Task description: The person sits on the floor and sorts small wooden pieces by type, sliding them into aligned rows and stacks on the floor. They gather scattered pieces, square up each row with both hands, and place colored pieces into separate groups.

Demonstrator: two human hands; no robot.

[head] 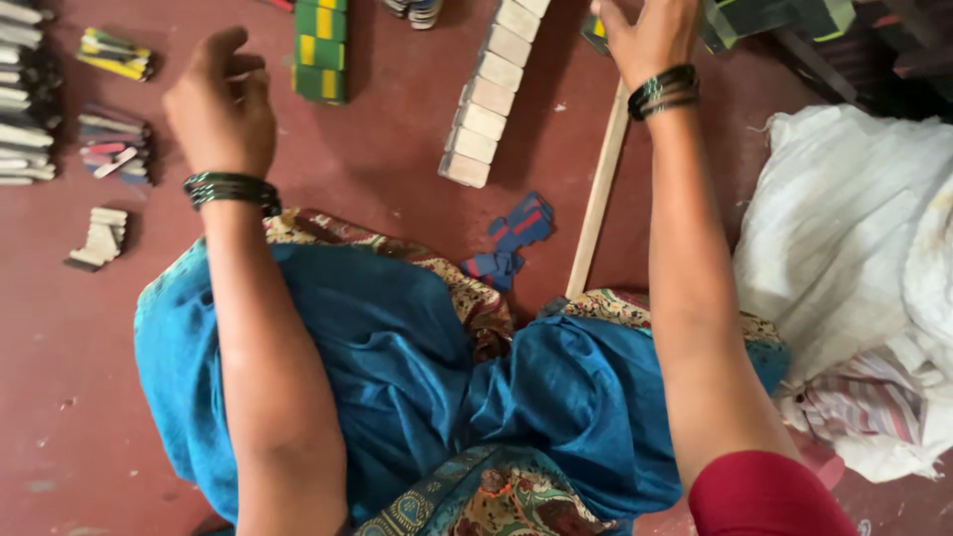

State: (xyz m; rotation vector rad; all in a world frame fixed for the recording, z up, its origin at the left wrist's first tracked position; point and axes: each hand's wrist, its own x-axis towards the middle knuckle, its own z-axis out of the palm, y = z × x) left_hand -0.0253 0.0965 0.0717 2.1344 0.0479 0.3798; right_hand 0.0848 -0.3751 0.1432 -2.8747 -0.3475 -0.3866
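My left hand [220, 104] hovers above the dark red floor with fingers curled and apart, holding nothing I can see; it is nearest the green and yellow painted blocks [320, 50]. My right hand [650, 35] reaches to the top edge, touching a green and yellow block [596, 30] beside a row of plain wooden blocks [491, 94]; its fingers are partly cut off by the frame. Both wrists wear dark green bangles. A thin wooden stick [599, 194] lies under my right forearm.
Blue and red small pieces [516, 233] lie near my knees. Stacks of painted pieces [114, 144] and pale blocks [99, 236] sit at the left. A white sack [854, 238] fills the right. Blue cloth [397, 367] covers my lap.
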